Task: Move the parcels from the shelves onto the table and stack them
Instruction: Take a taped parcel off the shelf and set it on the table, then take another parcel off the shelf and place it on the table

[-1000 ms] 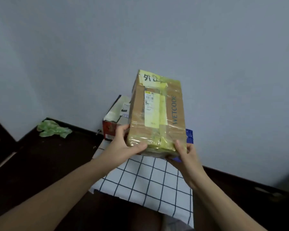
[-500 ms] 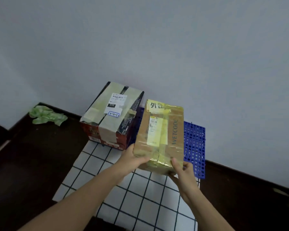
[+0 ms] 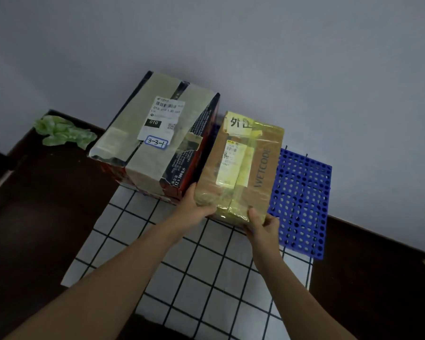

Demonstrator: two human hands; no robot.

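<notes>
A brown cardboard parcel (image 3: 245,165) wrapped in yellow tape, printed WETCODE, lies down low on the table beside a larger taped parcel (image 3: 155,138) with a white label marked 3-3-1. My left hand (image 3: 194,209) grips the brown parcel's near left corner, thumb on top. My right hand (image 3: 263,224) holds its near right corner, thumb on the front face. The two parcels stand side by side, almost touching. Whether the brown parcel rests fully on the surface is hidden.
A white cloth with a black grid (image 3: 194,266) covers the table in front of the parcels. A blue perforated plastic panel (image 3: 302,197) lies under and right of the brown parcel. A green crumpled thing (image 3: 62,131) lies at the far left on the dark surface (image 3: 39,217). The wall is right behind.
Both hands have lowered the brown parcel from chest height down beside the larger parcel, and my view has tipped downward over the table.
</notes>
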